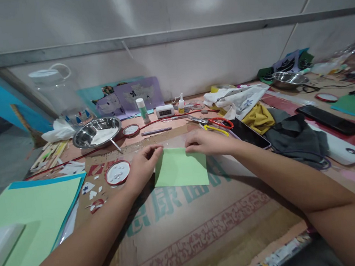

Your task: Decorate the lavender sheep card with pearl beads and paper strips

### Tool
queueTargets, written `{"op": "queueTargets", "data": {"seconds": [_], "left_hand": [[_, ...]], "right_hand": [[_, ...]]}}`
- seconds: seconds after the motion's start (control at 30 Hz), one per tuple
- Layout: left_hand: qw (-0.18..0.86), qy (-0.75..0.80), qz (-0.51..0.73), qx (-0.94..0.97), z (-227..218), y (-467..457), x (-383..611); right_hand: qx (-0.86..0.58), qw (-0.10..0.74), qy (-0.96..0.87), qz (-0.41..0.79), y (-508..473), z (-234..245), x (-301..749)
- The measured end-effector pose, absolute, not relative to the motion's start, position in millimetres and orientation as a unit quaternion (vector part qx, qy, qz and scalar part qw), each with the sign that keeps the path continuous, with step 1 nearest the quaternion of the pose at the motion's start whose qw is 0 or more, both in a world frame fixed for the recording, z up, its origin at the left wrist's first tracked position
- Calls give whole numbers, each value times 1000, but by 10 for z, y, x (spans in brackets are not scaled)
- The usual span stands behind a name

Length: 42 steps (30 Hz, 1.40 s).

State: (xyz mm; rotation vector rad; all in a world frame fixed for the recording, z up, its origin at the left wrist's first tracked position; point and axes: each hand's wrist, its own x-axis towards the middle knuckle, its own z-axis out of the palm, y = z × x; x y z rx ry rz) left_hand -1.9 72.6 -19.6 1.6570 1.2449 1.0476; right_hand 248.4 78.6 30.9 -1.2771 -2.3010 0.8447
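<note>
A light green sheet of paper [180, 167], roughly rectangular, lies over the printed cardboard in front of me. My left hand [145, 164] is at its upper left corner, thumb and fingers pinched on the edge. At the far edge, toward the upper right, my right hand [204, 142] also grips the paper with bent fingers. The fingertips of both hands are partly hidden. Just beyond my right hand lie red-handled scissors [219, 122] and a yellow-handled tool [215, 129]. A round lid with small white pieces [118, 172] sits left of my left hand.
A metal bowl of white material [98, 132], a glue stick [142, 110], a small digital clock [165, 111] and a pen [156, 131] stand or lie behind. Green and blue sheets [38, 204] are at left. Phones [329, 119] and cloths [290, 137] crowd the right.
</note>
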Motion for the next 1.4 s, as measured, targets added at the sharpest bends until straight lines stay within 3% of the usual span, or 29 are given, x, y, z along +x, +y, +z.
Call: {"op": "queueTargets", "data": {"seconds": [0.13, 0.3, 0.67, 0.93, 1.27, 1.4], "left_hand": [[431, 498, 461, 595, -190, 794, -52], [473, 490, 432, 592, -177, 748, -19], [515, 501, 420, 554, -146, 681, 3], [517, 479, 446, 551, -196, 726, -5], [530, 486, 439, 538, -81, 664, 41], [540, 482, 436, 535, -82, 622, 72]], "right_hand": [[-507, 371, -669, 398, 874, 100, 2437], [-499, 452, -608, 420, 859, -226, 2280], [-440, 493, -605, 445, 897, -424, 2224], [-427, 549, -623, 357, 880, -409, 2272], [-479, 459, -710, 235, 796, -285, 2226], [-435, 434, -743, 265, 695, -223, 2191]]}}
